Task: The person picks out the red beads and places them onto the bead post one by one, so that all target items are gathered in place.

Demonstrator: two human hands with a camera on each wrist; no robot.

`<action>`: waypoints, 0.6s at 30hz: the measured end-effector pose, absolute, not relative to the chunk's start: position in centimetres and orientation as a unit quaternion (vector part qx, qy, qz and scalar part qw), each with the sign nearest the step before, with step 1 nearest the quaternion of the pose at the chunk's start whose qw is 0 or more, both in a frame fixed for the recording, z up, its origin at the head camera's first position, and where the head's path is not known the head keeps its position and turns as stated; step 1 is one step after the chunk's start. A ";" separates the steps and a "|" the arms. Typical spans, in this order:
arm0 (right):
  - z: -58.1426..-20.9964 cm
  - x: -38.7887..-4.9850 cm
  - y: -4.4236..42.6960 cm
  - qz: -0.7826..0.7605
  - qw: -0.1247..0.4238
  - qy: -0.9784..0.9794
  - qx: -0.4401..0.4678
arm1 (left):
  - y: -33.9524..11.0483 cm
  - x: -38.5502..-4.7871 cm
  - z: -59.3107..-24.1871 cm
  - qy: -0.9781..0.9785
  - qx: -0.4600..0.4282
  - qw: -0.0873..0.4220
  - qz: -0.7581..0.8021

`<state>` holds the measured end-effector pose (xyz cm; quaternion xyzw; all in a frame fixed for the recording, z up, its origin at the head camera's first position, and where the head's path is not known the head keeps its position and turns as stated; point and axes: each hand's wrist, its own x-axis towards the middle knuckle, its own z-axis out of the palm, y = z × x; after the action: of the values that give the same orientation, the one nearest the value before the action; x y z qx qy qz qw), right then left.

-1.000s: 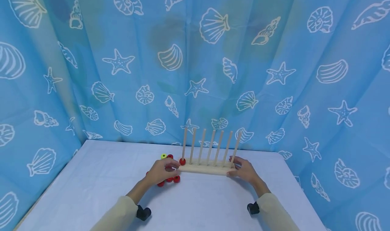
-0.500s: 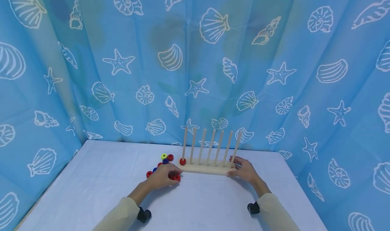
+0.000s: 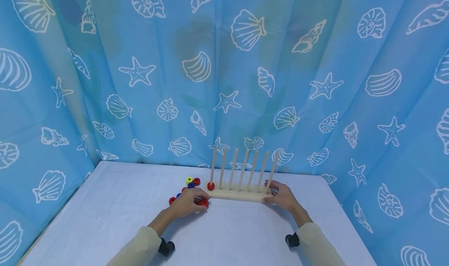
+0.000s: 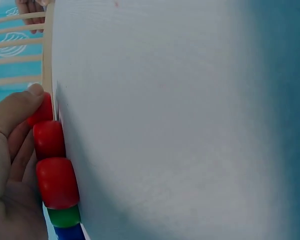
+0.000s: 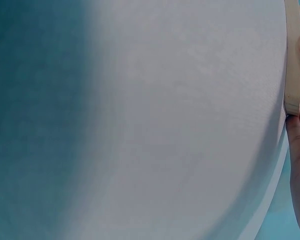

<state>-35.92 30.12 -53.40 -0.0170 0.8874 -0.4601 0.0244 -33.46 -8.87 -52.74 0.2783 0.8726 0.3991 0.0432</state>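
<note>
A wooden rack (image 3: 238, 195) with a row of upright pegs stands on the table; one red bead (image 3: 211, 186) sits at the foot of its leftmost peg. The left hand (image 3: 185, 203) is beside the rack's left end and pinches a red bead (image 3: 204, 203). In the left wrist view, its thumb lies on that red bead (image 4: 42, 109), in line with two other red beads (image 4: 58, 183), a green one (image 4: 64, 217) and a blue one (image 4: 70, 233). The right hand (image 3: 283, 197) grips the rack's right end; in the right wrist view its fingers touch the base (image 5: 293, 60).
Behind and left of the left hand lie loose beads: a yellow one (image 3: 189, 179), a blue one (image 3: 191, 185) and several red ones (image 3: 197, 181). A white cloth (image 3: 115, 203) covers the table, and a blue shell-patterned curtain (image 3: 217, 121) hangs behind it.
The left hand has moved from the rack's left end down to the front beads and now pinches a red one. The right hand has stayed on the rack.
</note>
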 end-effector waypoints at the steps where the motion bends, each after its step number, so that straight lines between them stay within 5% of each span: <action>1: -53.5 -36.0 30.2 -0.461 0.024 0.887 -0.019 | -8.8 -33.5 -52.8 0.872 0.274 0.044 0.404; 18: -53.7 -35.8 30.1 -0.457 0.020 0.889 -0.015 | -9.0 -34.5 -52.0 0.861 0.271 -0.016 0.431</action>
<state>-35.76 30.13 -53.73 -0.0146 0.8889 -0.4573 0.0205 -34.52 -9.02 -52.00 0.2706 0.8606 0.4311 -0.0164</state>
